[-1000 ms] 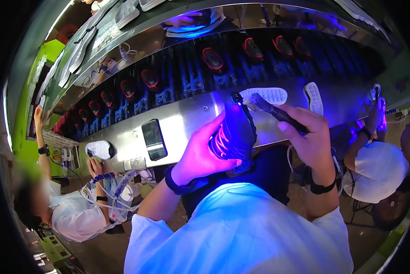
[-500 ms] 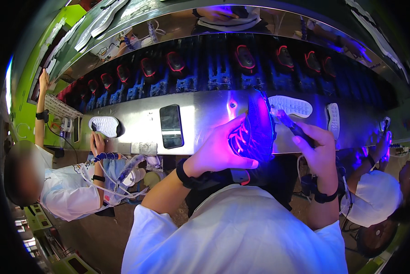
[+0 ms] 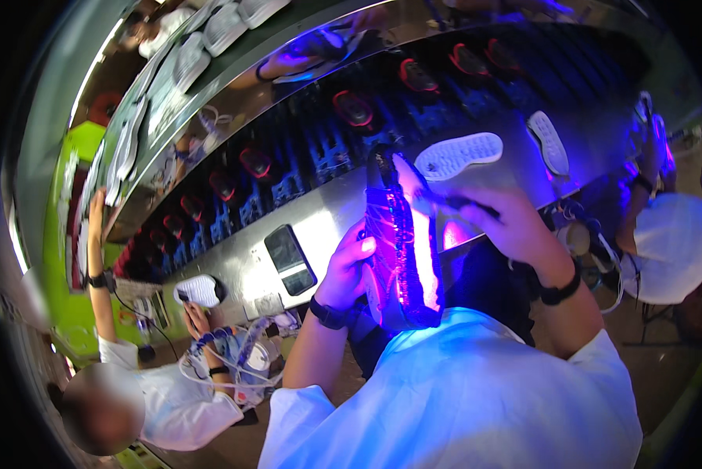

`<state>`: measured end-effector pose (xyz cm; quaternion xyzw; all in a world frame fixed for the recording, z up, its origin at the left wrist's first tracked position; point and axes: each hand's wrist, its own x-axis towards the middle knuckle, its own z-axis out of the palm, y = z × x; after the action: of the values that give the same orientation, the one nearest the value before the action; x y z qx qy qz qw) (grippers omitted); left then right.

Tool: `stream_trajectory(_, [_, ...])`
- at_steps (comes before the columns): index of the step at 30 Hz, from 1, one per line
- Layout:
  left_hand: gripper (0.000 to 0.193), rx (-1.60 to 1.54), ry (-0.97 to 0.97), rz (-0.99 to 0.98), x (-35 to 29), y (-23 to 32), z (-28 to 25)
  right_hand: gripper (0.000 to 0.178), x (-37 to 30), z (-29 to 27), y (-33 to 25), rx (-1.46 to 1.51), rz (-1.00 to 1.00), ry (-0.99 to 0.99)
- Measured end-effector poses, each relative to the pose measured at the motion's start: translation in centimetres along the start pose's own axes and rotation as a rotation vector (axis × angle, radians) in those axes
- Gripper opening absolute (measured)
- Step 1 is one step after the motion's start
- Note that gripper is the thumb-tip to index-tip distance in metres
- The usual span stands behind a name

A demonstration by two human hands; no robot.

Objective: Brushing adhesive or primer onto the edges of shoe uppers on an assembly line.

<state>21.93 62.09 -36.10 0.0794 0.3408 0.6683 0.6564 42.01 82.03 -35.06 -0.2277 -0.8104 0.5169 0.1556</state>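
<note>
My left hand [image 3: 346, 272] is closed around the left side of a dark shoe upper [image 3: 384, 250]. The upper stands on its side above the bench's near edge, and a bright pink-white band glows along its bottom under violet light. In my right hand [image 3: 515, 223] is a dark-handled brush [image 3: 476, 205]. Its tip meets or nearly meets the glowing band near the upper's far end; motion blur hides the exact contact. Just beyond the brush lies a white shoe sole [image 3: 460, 155], and a second white sole [image 3: 549, 142] rests farther right.
A black phone [image 3: 290, 259] lies on the metal bench [image 3: 331, 215]. Behind it runs a dark rack with several red-rimmed dark shoe uppers [image 3: 354, 108]. At left, a co-worker [image 3: 175, 406] has a hand by another sole [image 3: 198, 290]. Another person [image 3: 667, 258] sits at right.
The upper has been turned so its glowing bottom band shows, and my left hand has shifted to its left side. The brush has moved from beside the sole to the upper. The view has tilted.
</note>
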Motion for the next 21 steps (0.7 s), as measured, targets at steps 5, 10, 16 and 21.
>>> stream_trajectory(5, [0.064, 0.101, -0.012, -0.076, 0.7, -0.5, 0.8, 0.029, 0.9, 0.3, 1.7, -0.125, -0.075, 0.315])
stream_trajectory(10, [0.062, 0.3, 0.09, -0.036, 1.5, -0.4, 4.2, 0.035, -2.4, -0.2, 2.3, 0.059, -0.026, 0.307])
stream_trajectory(16, [0.071, 0.574, 0.176, -0.032, 2.2, -0.1, 6.7, 0.036, -2.3, -2.3, 1.0, 0.162, 0.008, 0.312])
stream_trajectory(21, [0.069, 0.579, 0.206, -0.017, 2.8, -0.8, 7.7, 0.037, -2.8, -2.5, 1.5, 0.142, -0.02, 0.289])
